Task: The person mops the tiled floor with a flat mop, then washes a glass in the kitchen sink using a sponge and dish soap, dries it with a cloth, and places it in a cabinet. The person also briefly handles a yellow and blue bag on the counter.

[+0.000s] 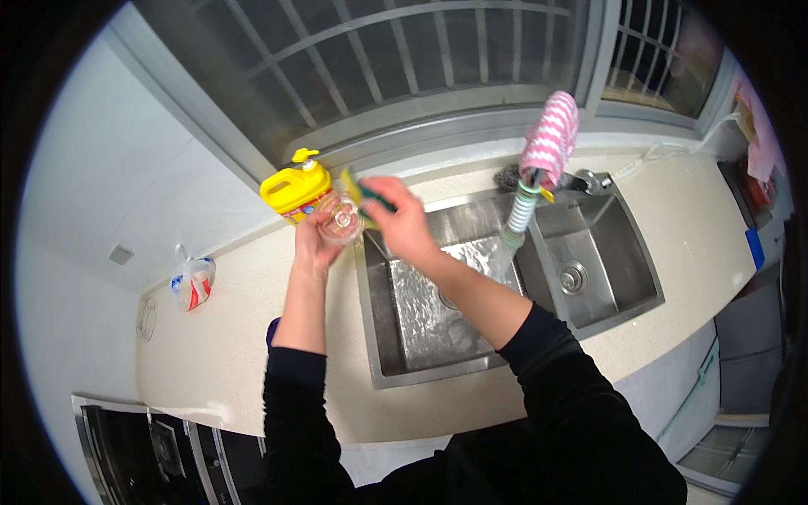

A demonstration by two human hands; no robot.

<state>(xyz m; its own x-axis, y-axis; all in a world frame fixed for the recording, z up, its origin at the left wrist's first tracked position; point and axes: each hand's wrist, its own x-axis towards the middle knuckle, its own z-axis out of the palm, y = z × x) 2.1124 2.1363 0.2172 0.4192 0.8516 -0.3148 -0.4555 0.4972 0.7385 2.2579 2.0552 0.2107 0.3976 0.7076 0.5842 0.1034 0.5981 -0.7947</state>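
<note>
Close in front of a yellow jug-shaped bottle with a pump top (293, 189), my left hand (314, 243) holds a clear glass vessel (341, 219). Just to its right, my right hand (401, 218) grips a yellow and green scrub sponge (374, 201), whose yellow side is near the glass; whether they touch is not clear. Both hands are above the back left corner of a stainless steel double sink (372, 328). Water runs from a faucet outlet with a green and white sleeve (521, 211) into the larger basin.
A pink and white striped cloth (550, 139) covers the faucet top. A dark scouring pad (507, 178) lies behind the sink. On the counter (233, 341) at the left sits a tied plastic bag (193, 284). A black stove (126, 451) is at lower left, and a barred window runs along the back.
</note>
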